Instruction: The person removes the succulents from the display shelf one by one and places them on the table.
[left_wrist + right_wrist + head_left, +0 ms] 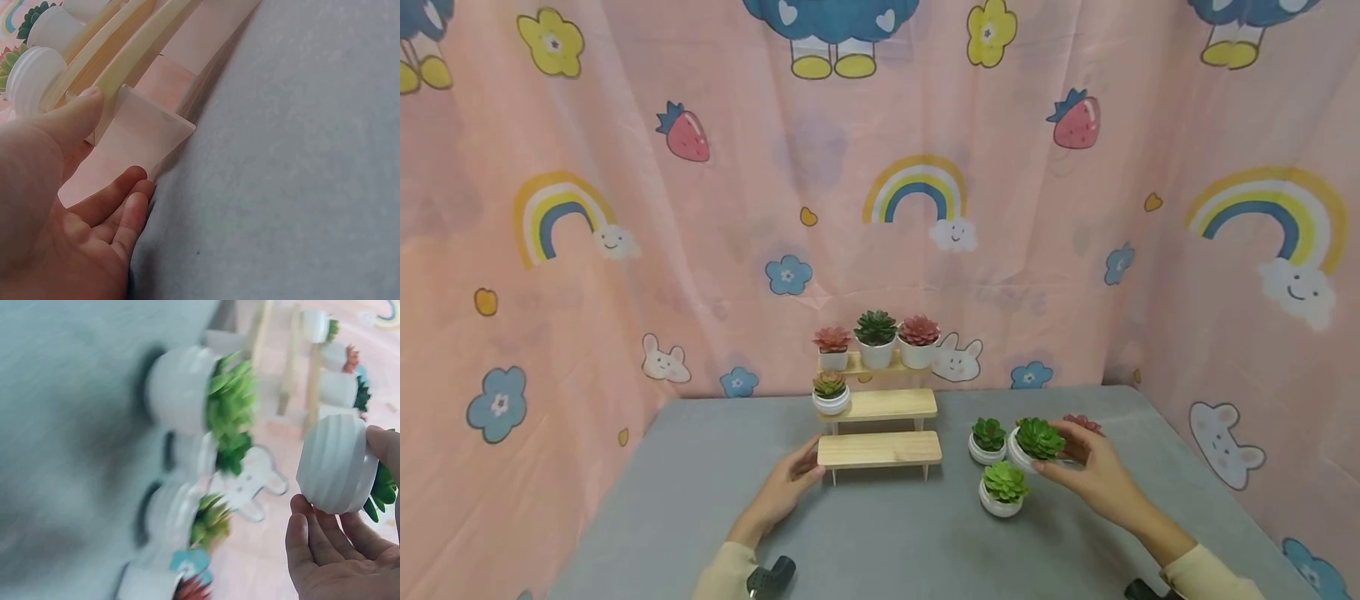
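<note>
My right hand (1101,479) grips a green potted succulent (337,464) by its ribbed white pot, thumb on one side and fingers on the other. In the right wrist view that pot is off the table. Beside it stand a bright green succulent (1003,492) and a dark green one (988,442). A yellow-green one (181,515) and a red one (150,581) show in the right wrist view. My left hand (782,487) pinches the left end of the wooden three-tier stand's lowest tier (880,450), thumb on its front edge (112,87).
Three potted succulents stand on the top tier: pink (832,346), dark green (876,337) and dusky red (919,340). A brownish-green one (831,393) sits at the middle tier's left end. Behind the grey table (880,542) hangs a pink printed curtain (737,217).
</note>
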{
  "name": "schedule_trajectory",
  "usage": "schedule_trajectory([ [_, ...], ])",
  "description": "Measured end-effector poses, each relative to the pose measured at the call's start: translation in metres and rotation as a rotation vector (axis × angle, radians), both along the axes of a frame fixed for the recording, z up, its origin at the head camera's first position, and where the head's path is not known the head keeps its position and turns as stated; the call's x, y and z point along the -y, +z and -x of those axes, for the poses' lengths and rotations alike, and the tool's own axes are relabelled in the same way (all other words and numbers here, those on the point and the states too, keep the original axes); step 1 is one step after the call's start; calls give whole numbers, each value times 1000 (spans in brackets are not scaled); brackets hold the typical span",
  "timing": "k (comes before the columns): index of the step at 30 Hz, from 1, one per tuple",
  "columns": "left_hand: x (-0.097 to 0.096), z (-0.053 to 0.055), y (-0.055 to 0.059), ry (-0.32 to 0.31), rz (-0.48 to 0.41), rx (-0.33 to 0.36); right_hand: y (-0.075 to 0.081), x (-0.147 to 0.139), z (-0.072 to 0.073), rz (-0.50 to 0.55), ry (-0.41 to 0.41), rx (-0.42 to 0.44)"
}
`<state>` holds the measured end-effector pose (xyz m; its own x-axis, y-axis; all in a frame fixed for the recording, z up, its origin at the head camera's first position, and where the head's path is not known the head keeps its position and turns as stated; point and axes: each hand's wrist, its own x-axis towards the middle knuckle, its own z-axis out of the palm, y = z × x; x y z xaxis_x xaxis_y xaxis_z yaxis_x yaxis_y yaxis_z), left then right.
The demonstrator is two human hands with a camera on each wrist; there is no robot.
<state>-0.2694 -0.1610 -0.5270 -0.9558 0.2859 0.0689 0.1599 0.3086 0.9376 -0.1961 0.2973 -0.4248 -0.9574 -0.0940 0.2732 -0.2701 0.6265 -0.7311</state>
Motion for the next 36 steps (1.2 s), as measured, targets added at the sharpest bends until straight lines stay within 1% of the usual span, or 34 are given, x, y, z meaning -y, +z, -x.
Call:
schedule_trajectory([
  [3,0,-2,2,6,-7,-2,-7,-11,-3,-5,-9,25],
  [6,1,-2,3,9,-6,-2,-16,-20,-5,12,10,26],
  [9,2,-3,2,7,4,0,-26,-28,-6,44,28,12],
  [12,2,-3,0,2,10,5,-35,-34,-7,57,31,32],
  [15,3,-3,-1,5,9,13,-42,-39,-6,50,31,83],
  [19,5,-4,0,3,14,15,-49,-44,-2,46,29,178],
  [20,5,-4,0,-3,17,6,-50,-45,-1,47,26,202],
  [25,5,-5,0,2,16,18,-57,-49,4,40,35,278],
  [31,4,-5,-1,13,7,22,-62,-52,8,31,59,285],
  [36,1,-1,0,7,13,12,-65,-56,7,38,68,237],
])
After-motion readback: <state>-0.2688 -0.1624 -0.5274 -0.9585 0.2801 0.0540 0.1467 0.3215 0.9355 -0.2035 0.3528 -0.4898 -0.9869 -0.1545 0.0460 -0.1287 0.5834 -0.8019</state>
